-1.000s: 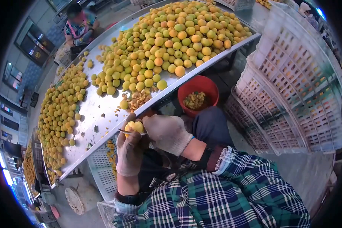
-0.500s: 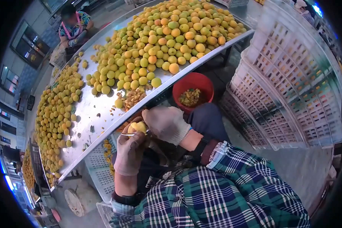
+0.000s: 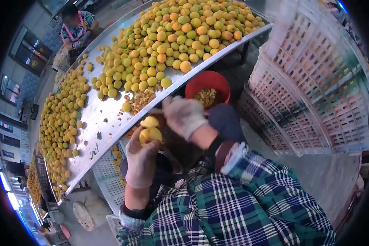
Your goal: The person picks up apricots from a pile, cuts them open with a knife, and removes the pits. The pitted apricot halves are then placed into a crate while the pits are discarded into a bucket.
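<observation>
My left hand (image 3: 141,162), in a pale work glove, grips an apricot (image 3: 150,135) that is split open. One yellow half (image 3: 149,121) stands above the other at the fingertips. My right hand (image 3: 185,117), gloved too, is apart from the fruit, to its right and just in front of the red bucket (image 3: 189,88). Its fingers look curled in, but they are smeared by motion, and whatever they may hold is hidden. Beyond both hands, apricot scraps (image 3: 142,100) lie at the near edge of the metal table (image 3: 95,123).
Whole apricots (image 3: 172,45) are heaped on the table. Cut pieces (image 3: 206,97) lie in the bucket. Tall stacked plastic crates (image 3: 303,94) rise at the right, and a pale crate (image 3: 108,178) sits below the table edge. Another person (image 3: 78,28) is at the far left.
My right hand has pulled away from the fruit, up and to the right. The apricot in my left hand has opened into two halves. A thin metal piece beside it is no longer visible.
</observation>
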The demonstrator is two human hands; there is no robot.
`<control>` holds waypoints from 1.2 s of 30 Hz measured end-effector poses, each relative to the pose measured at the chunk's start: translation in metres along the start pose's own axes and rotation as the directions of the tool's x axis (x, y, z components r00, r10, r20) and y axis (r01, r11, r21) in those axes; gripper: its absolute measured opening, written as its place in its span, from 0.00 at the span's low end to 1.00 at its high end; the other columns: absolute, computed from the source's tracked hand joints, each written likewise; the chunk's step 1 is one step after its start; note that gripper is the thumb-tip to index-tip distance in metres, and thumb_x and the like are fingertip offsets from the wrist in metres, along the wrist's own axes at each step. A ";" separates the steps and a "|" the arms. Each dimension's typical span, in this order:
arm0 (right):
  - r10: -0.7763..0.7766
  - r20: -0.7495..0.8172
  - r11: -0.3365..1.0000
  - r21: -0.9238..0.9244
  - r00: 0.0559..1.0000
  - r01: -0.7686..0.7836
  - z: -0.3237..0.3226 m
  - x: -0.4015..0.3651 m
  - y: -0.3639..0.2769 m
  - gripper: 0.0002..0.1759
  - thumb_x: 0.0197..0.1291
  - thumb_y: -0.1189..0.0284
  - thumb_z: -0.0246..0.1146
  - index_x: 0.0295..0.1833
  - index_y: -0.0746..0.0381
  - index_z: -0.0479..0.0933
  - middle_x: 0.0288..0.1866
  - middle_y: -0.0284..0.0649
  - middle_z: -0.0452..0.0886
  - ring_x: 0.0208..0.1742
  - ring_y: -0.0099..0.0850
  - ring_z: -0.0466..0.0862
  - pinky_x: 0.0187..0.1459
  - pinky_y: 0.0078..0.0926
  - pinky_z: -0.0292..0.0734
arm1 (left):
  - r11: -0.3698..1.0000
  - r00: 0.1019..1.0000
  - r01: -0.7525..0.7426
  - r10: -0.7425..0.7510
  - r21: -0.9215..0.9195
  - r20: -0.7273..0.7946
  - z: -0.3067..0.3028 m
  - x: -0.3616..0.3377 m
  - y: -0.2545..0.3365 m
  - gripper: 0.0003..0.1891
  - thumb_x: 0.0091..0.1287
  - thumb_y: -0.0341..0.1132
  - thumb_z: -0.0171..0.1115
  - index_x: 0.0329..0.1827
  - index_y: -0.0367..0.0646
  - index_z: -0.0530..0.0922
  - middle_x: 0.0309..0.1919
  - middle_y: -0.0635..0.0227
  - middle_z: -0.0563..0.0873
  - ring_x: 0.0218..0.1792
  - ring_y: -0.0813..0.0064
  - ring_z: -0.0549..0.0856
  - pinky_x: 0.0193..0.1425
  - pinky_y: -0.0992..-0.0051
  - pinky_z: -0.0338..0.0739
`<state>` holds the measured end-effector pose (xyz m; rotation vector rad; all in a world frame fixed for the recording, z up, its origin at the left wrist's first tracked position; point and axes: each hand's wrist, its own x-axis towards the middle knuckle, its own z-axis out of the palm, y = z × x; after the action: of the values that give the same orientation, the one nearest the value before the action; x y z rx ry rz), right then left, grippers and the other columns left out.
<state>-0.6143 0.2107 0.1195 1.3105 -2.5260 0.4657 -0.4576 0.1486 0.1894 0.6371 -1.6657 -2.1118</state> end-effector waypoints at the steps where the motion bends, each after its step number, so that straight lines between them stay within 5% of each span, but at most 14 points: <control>1: 0.117 0.144 0.984 0.115 0.983 -0.134 0.001 0.003 0.017 0.09 0.60 0.73 0.54 0.44 0.59 0.77 0.36 0.42 0.85 0.35 0.39 0.88 0.29 0.40 0.82 | 0.998 1.000 -0.005 0.004 0.060 0.015 0.000 -0.004 0.001 0.28 0.66 0.32 0.58 0.69 0.33 0.67 0.47 0.64 0.79 0.42 0.74 0.82 0.47 0.77 0.79; 4: 0.202 0.117 0.955 0.197 0.973 -0.222 -0.015 0.006 0.015 0.07 0.62 0.73 0.54 0.41 0.60 0.77 0.36 0.44 0.84 0.40 0.39 0.88 0.34 0.39 0.82 | 0.999 0.995 -0.030 0.033 0.026 -0.093 -0.017 0.005 0.005 0.29 0.65 0.30 0.56 0.69 0.27 0.63 0.49 0.62 0.81 0.47 0.74 0.81 0.49 0.77 0.77; 10: 0.170 0.148 0.693 0.684 0.974 -0.225 -0.011 0.014 -0.013 0.07 0.62 0.69 0.57 0.41 0.60 0.75 0.40 0.45 0.83 0.46 0.41 0.85 0.45 0.38 0.80 | 0.998 0.997 -0.042 0.039 -0.051 -0.071 -0.019 0.010 -0.001 0.31 0.66 0.30 0.57 0.73 0.35 0.62 0.55 0.60 0.80 0.50 0.73 0.79 0.55 0.75 0.76; 15: 0.005 0.308 0.110 0.945 0.951 -0.306 -0.002 -0.005 -0.034 0.19 0.56 0.66 0.66 0.51 0.61 0.77 0.42 0.45 0.84 0.46 0.39 0.84 0.51 0.32 0.77 | 0.975 0.998 0.011 -0.024 -0.220 -0.056 -0.031 0.011 -0.001 0.26 0.73 0.39 0.53 0.72 0.36 0.64 0.59 0.56 0.79 0.56 0.68 0.78 0.63 0.71 0.72; 18: -0.071 0.460 -0.064 0.884 0.885 -0.464 -0.004 -0.007 -0.037 0.20 0.56 0.64 0.67 0.53 0.62 0.78 0.43 0.44 0.84 0.47 0.33 0.84 0.52 0.29 0.77 | 0.914 1.000 -0.024 0.016 -0.405 -0.022 -0.046 0.017 -0.019 0.24 0.77 0.39 0.47 0.71 0.35 0.65 0.61 0.55 0.77 0.59 0.65 0.78 0.66 0.67 0.71; 21: -0.060 0.452 -0.134 0.880 0.890 -0.456 -0.019 -0.005 -0.038 0.21 0.57 0.65 0.68 0.54 0.62 0.78 0.42 0.43 0.84 0.45 0.28 0.83 0.49 0.26 0.78 | 0.988 0.991 -0.121 0.126 0.099 -0.038 -0.044 0.016 -0.018 0.23 0.78 0.40 0.43 0.70 0.35 0.65 0.63 0.55 0.75 0.62 0.62 0.76 0.70 0.62 0.70; 24: 0.015 0.393 0.091 0.915 0.919 -0.393 -0.018 -0.003 -0.043 0.17 0.62 0.73 0.66 0.56 0.65 0.76 0.44 0.35 0.83 0.41 0.18 0.81 0.45 0.19 0.78 | 0.906 1.000 -0.006 0.010 -0.424 0.006 -0.059 0.023 -0.030 0.24 0.78 0.41 0.44 0.71 0.34 0.65 0.63 0.55 0.75 0.64 0.61 0.75 0.71 0.60 0.68; 27: 0.096 0.389 0.055 0.917 0.916 -0.395 -0.007 -0.001 -0.045 0.13 0.61 0.74 0.66 0.51 0.64 0.79 0.41 0.33 0.83 0.40 0.17 0.80 0.44 0.18 0.78 | 0.904 0.994 0.019 -0.062 -0.428 -0.085 -0.044 0.020 -0.021 0.24 0.76 0.39 0.43 0.70 0.33 0.66 0.59 0.57 0.78 0.56 0.63 0.81 0.57 0.66 0.80; 33: 0.097 0.388 0.075 0.915 0.916 -0.396 -0.017 0.005 -0.039 0.05 0.60 0.76 0.65 0.42 0.62 0.80 0.35 0.31 0.82 0.38 0.16 0.79 0.43 0.19 0.78 | 0.960 0.995 0.098 -0.094 -0.261 0.030 -0.045 0.021 -0.022 0.25 0.74 0.37 0.46 0.70 0.34 0.66 0.57 0.57 0.79 0.53 0.63 0.83 0.56 0.66 0.80; 36: 0.084 0.329 0.113 0.935 0.941 -0.337 -0.017 0.011 -0.034 0.05 0.61 0.75 0.65 0.41 0.63 0.81 0.35 0.31 0.82 0.37 0.16 0.79 0.42 0.19 0.78 | 0.997 0.995 0.078 -0.079 0.012 0.067 -0.058 0.028 -0.027 0.25 0.70 0.36 0.50 0.68 0.34 0.68 0.52 0.60 0.81 0.46 0.67 0.84 0.49 0.69 0.81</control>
<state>-0.5912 0.1912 0.1450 1.2201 -2.4290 2.6008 -0.4488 0.0930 0.1480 0.6507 -1.7134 -2.2043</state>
